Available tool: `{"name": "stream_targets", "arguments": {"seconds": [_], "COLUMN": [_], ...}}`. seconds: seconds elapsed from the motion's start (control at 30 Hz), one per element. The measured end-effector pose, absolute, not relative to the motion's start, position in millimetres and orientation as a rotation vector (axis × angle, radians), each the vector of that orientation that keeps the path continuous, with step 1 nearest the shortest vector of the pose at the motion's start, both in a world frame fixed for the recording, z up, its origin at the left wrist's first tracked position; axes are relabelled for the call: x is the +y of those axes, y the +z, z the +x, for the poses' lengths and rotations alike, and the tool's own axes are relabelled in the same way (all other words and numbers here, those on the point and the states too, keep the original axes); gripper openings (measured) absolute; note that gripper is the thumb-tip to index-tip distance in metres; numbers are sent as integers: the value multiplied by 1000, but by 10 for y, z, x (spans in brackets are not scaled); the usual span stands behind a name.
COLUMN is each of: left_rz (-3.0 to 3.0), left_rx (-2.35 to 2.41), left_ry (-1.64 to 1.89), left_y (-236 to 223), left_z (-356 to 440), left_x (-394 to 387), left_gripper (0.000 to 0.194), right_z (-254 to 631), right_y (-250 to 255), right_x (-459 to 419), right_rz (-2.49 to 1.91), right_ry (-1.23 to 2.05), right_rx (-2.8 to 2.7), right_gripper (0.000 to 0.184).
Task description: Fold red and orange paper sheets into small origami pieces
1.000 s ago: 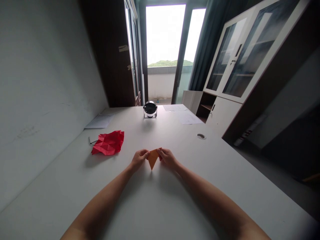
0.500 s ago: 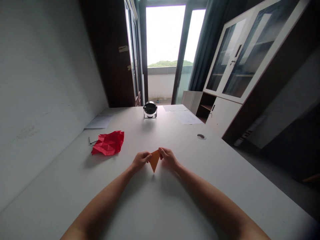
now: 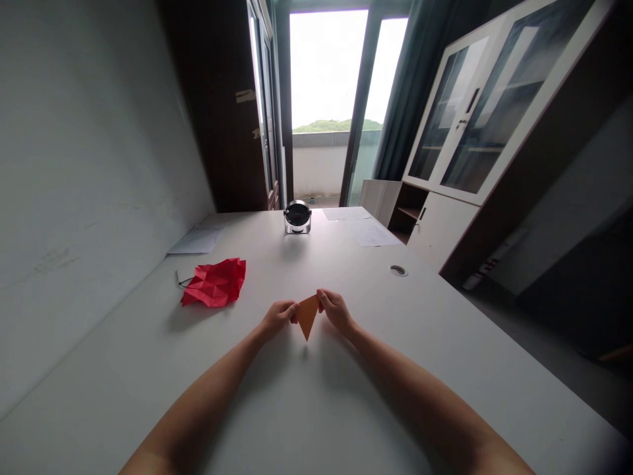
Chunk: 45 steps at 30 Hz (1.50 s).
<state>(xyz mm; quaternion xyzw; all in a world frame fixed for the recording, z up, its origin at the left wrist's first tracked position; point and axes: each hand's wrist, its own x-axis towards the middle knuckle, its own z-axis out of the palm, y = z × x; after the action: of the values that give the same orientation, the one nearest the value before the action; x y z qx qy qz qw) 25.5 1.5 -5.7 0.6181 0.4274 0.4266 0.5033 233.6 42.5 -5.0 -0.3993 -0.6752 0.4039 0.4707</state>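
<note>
A small orange folded paper, shaped like a triangle with its tip pointing down, is held up just over the white table. My left hand is closed on its upper left corner between thumb and fingers. At the upper right corner, my right hand pinches the same paper. The fingertips hide both top corners. A faint shadow lies on the table below the tip.
Crumpled, creased red paper lies left on the white table, a dark cord beside it. A round black device on a stand is at the far end. Paper sheets lie far right; a cable hole is nearer.
The orange paper has shifted slightly to the right. My right hand has moved a little up and right, and more of the paper's face shows between my hands.
</note>
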Motion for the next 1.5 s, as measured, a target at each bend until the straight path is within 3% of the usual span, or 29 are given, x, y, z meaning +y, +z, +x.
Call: {"name": "stream_targets", "arguments": {"seconds": [0.43, 0.97, 1.2, 1.5], "left_rz": [1364, 1403, 1418, 1341], "left_rx": [1061, 1056, 1094, 1055], "left_ry": [1210, 1188, 1154, 1233], "left_y": [-59, -67, -106, -83], "left_z": [238, 239, 240, 229], "left_x": [55, 51, 63, 65], "left_gripper": [50, 44, 42, 42], "right_z": [2299, 2284, 2310, 2323], "right_y": [29, -90, -141, -104], "right_x": [344, 377, 446, 422], "right_rz": [-835, -876, -970, -898], "right_ry": [1290, 1224, 1039, 1112], "right_rx": [-1803, -1840, -1766, -1818], "right_gripper": [48, 42, 40, 36]}}
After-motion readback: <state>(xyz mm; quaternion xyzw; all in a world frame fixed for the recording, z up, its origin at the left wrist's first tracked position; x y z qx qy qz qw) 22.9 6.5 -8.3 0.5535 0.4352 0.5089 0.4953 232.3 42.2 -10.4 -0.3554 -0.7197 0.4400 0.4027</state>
